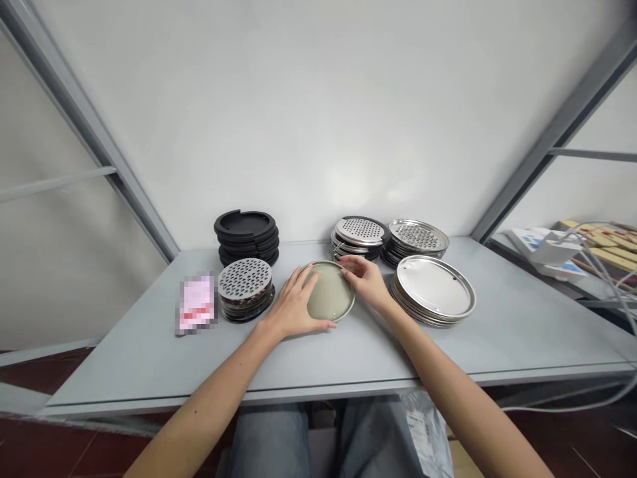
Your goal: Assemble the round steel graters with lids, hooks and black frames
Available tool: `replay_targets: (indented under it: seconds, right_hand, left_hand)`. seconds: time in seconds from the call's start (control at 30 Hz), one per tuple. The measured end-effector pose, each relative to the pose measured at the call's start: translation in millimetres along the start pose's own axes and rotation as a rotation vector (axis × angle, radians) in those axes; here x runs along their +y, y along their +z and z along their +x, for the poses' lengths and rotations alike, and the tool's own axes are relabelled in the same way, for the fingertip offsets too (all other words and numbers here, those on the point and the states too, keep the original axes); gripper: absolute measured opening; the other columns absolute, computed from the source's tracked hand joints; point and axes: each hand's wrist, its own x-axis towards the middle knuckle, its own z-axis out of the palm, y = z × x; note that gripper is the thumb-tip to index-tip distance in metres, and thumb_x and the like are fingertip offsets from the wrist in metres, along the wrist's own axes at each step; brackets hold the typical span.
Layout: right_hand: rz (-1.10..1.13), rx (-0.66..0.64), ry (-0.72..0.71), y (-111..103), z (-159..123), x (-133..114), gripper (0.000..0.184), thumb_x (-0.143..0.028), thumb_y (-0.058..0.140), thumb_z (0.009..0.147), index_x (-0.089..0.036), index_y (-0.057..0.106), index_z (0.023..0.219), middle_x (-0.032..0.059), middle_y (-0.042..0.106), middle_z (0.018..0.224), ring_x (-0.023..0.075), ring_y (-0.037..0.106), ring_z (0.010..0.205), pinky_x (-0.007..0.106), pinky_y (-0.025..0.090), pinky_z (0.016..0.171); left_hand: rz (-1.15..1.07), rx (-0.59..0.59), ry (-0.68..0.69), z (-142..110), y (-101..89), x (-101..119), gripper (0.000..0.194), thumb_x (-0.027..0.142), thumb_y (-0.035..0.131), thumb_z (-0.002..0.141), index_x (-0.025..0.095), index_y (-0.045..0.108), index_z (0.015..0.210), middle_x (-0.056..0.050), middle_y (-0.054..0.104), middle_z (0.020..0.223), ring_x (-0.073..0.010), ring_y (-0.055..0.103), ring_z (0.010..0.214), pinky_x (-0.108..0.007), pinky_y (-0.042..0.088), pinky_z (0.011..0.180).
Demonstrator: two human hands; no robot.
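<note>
Left hand (293, 304); right hand (365, 280) — metal disc (329, 300) half-hidden

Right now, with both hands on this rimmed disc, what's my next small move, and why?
Probably slide the rimmed metal disc right onto the plain steel stack: it looks plain like that stack, unlike the perforated disc stack, and your right hand already sits on that side.

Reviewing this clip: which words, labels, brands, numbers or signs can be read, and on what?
None is readable. The pink card on the table is pixelated; the label on the plastic bag under the table and the printed sheets at right are too small and blurred.
</note>
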Motion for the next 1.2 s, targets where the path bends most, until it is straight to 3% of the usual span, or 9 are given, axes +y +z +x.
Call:
replay_targets:
  seconds: [0.13,0.23,0.3,0.37,0.43,0.53,0.7,0.9,1.2]
  right_hand:
    - [-0.012,0.086,-0.03,4,-4,-7,0.026,-0.028,0.063,0.076,-0.016,0.065,0.099,0.0109,0.071,0.102,0.0216,0.069,0.09,0.037,0.056,0.081]
    - [-0.128,0.265,-0.074,2,-16,-25,0.02,-0.03,0.06,0.08,-0.017,0.067,0.094,0.0089,0.072,0.096,0.0209,0.069,0.085,0.035,0.056,0.077]
    - [-0.21,0.405,-0.115,-8,-26,-38,0.02,-0.029,0.059,0.081,-0.018,0.069,0.093,0.0079,0.073,0.094,0.0204,0.07,0.084,0.033,0.056,0.074]
    - [-0.283,0.534,-0.158,-29,-34,-49,0.017,-0.027,0.06,0.079,-0.019,0.071,0.09,0.0076,0.073,0.096,0.0206,0.069,0.087,0.031,0.055,0.073]
    - [-0.341,0.648,-0.159,-60,-37,-53,0.015,-0.026,0.062,0.077,-0.018,0.072,0.086,0.0076,0.074,0.095,0.0205,0.069,0.087,0.03,0.055,0.074]
    - [-0.365,0.806,-0.047,-115,-35,-46,0.02,-0.026,0.066,0.073,-0.017,0.074,0.089,0.0084,0.074,0.086,0.0192,0.069,0.076,0.028,0.053,0.068]
    - [-0.333,0.943,0.022,-175,-34,-14,0.021,-0.025,0.069,0.067,-0.015,0.076,0.084,0.0117,0.074,0.083,0.0191,0.068,0.07,0.028,0.05,0.062]
    - [-0.416,0.961,0.098,-185,-39,10,0.02,-0.017,0.065,0.068,-0.014,0.076,0.085,0.0164,0.073,0.08,0.0194,0.065,0.061,0.03,0.045,0.054]
    - [-0.47,0.787,0.241,-184,-48,16,0.023,-0.016,0.067,0.069,-0.017,0.076,0.09,0.0149,0.073,0.093,0.0226,0.068,0.083,0.033,0.049,0.074]
  left_hand:
    - [0.026,0.172,0.136,2,-5.6,1,0.093,0.062,0.076,0.06,0.018,0.045,0.135,-0.016,0.041,0.145,-0.0405,0.023,0.14,-0.057,0.027,0.11]
    - [-0.047,0.422,0.29,2,-13.0,2,0.064,0.053,0.067,0.073,0.019,0.052,0.125,-0.015,0.05,0.134,-0.038,0.032,0.136,-0.057,0.029,0.109]
    - [-0.125,0.536,0.31,1,-15.7,3,0.055,0.045,0.058,0.081,0.018,0.048,0.128,-0.014,0.053,0.128,-0.0341,0.042,0.129,-0.053,0.034,0.105]
    - [-0.192,0.496,0.266,0,-14.8,6,0.055,0.04,0.051,0.085,0.018,0.041,0.134,-0.013,0.057,0.122,-0.0295,0.051,0.118,-0.049,0.04,0.101]
    - [-0.237,0.351,0.214,-2,-10.8,10,0.054,0.038,0.047,0.088,0.019,0.036,0.137,-0.011,0.06,0.116,-0.0264,0.056,0.11,-0.046,0.042,0.097]
    - [-0.271,0.162,0.175,-4,-3.6,15,0.048,0.036,0.046,0.09,0.019,0.04,0.134,-0.009,0.061,0.113,-0.0246,0.056,0.105,-0.044,0.042,0.097]
    - [-0.3,0.098,0.127,-3,0.6,17,0.036,0.033,0.045,0.094,0.019,0.048,0.127,-0.008,0.063,0.11,-0.0229,0.056,0.104,-0.042,0.041,0.098]
    - [-0.312,0.065,0.083,-4,-2.3,13,0.031,0.029,0.043,0.094,0.018,0.054,0.121,-0.007,0.065,0.102,-0.0214,0.058,0.101,-0.039,0.043,0.096]
    - [-0.284,0.034,0.076,-4,-0.2,13,0.028,0.029,0.044,0.095,0.019,0.057,0.117,-0.006,0.065,0.096,-0.0206,0.059,0.096,-0.036,0.045,0.091]
